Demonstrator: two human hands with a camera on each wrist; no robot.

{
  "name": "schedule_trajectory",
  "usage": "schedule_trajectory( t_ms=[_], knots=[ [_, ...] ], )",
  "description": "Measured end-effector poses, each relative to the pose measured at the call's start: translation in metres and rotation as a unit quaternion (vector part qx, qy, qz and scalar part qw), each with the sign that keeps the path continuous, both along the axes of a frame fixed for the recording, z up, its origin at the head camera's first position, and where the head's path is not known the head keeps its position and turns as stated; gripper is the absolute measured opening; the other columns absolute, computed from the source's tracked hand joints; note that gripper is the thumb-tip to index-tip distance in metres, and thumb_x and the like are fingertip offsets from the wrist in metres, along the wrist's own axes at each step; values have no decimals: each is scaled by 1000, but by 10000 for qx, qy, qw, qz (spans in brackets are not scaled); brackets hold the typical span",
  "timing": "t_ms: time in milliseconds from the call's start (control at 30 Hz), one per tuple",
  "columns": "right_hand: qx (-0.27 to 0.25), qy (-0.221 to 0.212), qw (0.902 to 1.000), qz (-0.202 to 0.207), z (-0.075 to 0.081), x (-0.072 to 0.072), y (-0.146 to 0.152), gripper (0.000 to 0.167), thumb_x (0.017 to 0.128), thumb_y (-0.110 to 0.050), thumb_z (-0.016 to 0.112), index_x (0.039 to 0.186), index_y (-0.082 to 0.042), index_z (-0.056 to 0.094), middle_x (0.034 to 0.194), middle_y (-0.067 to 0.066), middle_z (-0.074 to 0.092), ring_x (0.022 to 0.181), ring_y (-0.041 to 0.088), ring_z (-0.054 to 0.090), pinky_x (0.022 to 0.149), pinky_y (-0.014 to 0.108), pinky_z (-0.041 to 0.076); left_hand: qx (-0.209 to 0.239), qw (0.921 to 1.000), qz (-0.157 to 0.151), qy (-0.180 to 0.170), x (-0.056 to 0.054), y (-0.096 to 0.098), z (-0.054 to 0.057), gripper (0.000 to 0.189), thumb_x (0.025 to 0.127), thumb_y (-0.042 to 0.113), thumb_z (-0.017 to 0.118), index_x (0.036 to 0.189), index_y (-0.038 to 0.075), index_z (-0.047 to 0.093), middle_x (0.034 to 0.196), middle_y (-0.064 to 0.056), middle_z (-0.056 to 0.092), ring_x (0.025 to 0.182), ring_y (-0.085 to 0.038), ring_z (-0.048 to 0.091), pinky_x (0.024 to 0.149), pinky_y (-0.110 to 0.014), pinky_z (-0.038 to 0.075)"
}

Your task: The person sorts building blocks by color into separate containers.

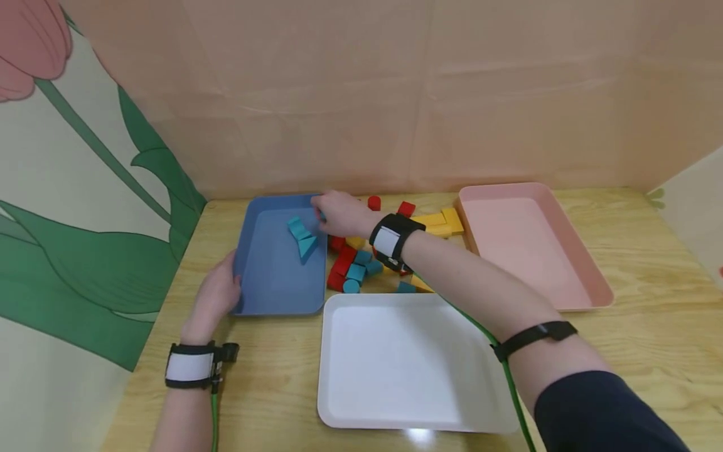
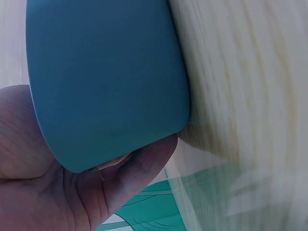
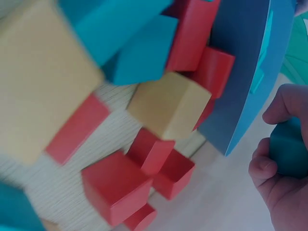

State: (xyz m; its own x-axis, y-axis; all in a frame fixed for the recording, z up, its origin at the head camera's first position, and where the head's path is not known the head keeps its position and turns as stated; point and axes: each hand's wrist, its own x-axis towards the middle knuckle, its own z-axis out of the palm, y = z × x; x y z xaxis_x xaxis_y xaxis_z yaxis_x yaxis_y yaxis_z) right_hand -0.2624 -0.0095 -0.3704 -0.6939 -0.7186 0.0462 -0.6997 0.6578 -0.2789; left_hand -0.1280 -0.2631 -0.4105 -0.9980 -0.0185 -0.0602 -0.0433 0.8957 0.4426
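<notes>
Right wrist view, teal block (image 3: 287, 149) clamped in curled right hand (image 3: 286, 195), near blue tray (image 3: 237, 91)

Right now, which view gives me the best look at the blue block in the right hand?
The right wrist view: the blue block shows largest there, gripped in the right hand, though partly covered by it. The head view shows only a sliver of it at the fingertips; the left wrist view shows none of it.
</notes>
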Motion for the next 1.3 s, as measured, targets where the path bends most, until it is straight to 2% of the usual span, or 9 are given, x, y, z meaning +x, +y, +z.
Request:
schedule_trajectory(
  t_ms=[200, 300, 433, 533, 600, 700, 867, 1100, 1300],
  knots=[
    [25, 131, 9998, -137, -5, -4, -10, 13, 80, -21, 63, 82, -15, 52, 81, 2, 47, 73, 14, 46, 58, 25, 40, -24, 10000, -16, 69, -1, 2, 0, 49, 88, 0, 43, 134, -7, 27, 125, -31, 41, 111, -43, 42, 90, -51, 34],
    [167, 203, 9995, -200, -7, -5, -13, 15, 82, -24, 60, 91, -15, 52, 88, 3, 47, 76, 14, 47, 62, 24, 42, -34, 9999, -40, 90, -1, 4, 0, 49, 88, 0, 44, 134, -7, 28, 124, -31, 41, 111, -43, 42, 90, -50, 35],
    [391, 322, 9980, -381, -7, -3, -15, 44, 84, -38, 56, 121, -14, 47, 114, 8, 44, 100, 20, 44, 83, 32, 42, -59, 9999, -28, 101, -1, 5, 1, 49, 88, -1, 44, 133, -7, 28, 123, -31, 42, 110, -43, 43, 90, -50, 35],
    [504, 351, 9966, -552, -5, -2, -12, 65, 84, -51, 49, 137, -16, 33, 135, 12, 31, 121, 27, 29, 98, 43, 30, -58, 9999, -24, 85, -1, 5, 1, 49, 88, -1, 44, 134, -7, 28, 123, -31, 42, 110, -43, 43, 89, -51, 35],
    [524, 295, 9966, -566, -4, -2, -8, 72, 83, -56, 45, 140, -17, 26, 142, 13, 23, 128, 29, 20, 100, 47, 24, -60, 9999, -21, 79, -1, 5, 0, 49, 88, 0, 44, 134, -7, 28, 124, -31, 42, 110, -42, 43, 89, -51, 36],
    [468, 231, 9974, -488, -4, -2, 1, 75, 82, -58, 45, 141, -17, 24, 143, 13, 21, 130, 31, 15, 101, 50, 20, -55, 10000, 0, 64, -1, 4, 0, 48, 89, 0, 43, 134, -7, 28, 124, -31, 42, 110, -43, 43, 89, -51, 36],
    [489, 111, 9981, -345, -6, -2, 21, 78, 80, -61, 45, 141, -17, 25, 143, 14, 22, 130, 32, 14, 101, 51, 19, -72, 10000, 6, 60, -1, 4, 0, 48, 89, 0, 43, 133, -7, 28, 124, -31, 42, 110, -43, 42, 89, -51, 35],
    [550, 130, 9981, -244, -10, 4, 54, 76, 80, -58, 49, 140, -16, 28, 143, 13, 22, 130, 31, 16, 101, 48, 21, -32, 9999, -62, 95, -1, 3, 0, 48, 88, 0, 44, 133, -7, 28, 123, -32, 42, 110, -43, 42, 89, -51, 35],
    [535, 119, 9983, -197, -11, 13, 85, 73, 79, -55, 53, 138, -15, 33, 142, 10, 22, 128, 29, 19, 99, 46, 29, -39, 9999, -42, 95, -1, 2, 1, 48, 88, 0, 43, 133, -8, 28, 123, -32, 42, 110, -44, 42, 89, -52, 35]
  ],
)
